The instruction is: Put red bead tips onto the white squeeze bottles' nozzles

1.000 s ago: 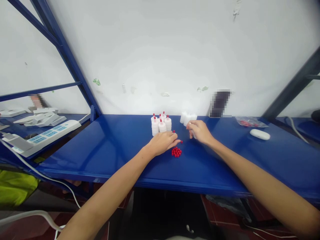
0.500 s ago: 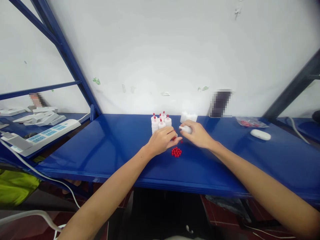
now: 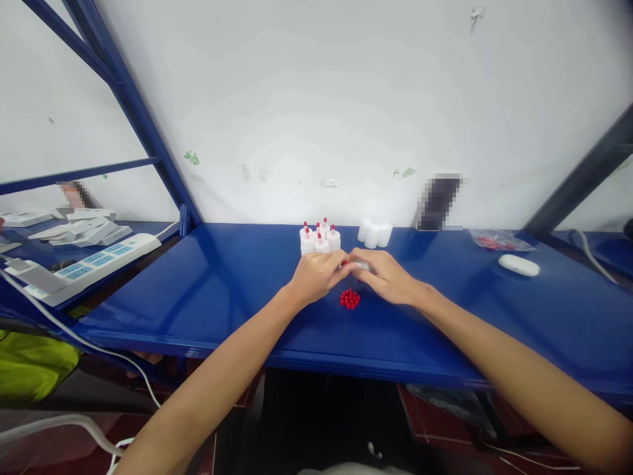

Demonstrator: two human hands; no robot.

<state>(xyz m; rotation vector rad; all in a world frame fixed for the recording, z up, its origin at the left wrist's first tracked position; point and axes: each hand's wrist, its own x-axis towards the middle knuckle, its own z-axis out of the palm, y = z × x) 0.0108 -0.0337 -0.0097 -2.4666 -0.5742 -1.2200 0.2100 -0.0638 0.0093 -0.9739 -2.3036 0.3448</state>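
Right hand [image 3: 390, 278], grasping white bottle [image 3: 362, 266], has come left to meet left hand [image 3: 315, 278], pinching red piece [image 3: 345, 263]; loose red caps [image 3: 350, 299] lie nearer.

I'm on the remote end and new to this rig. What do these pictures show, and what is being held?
There is no robot: you see a person's bare hands from one head-worn camera, looking forward and down. The right hand holds a white bottle, partly hidden by fingers. The left hand meets it, with a small red piece at its fingertips. Whether the two are joined is unclear. On the blue table are a cluster of small red pieces, red-tipped white bottles, plain white containers, a clear bag and a white oval object.
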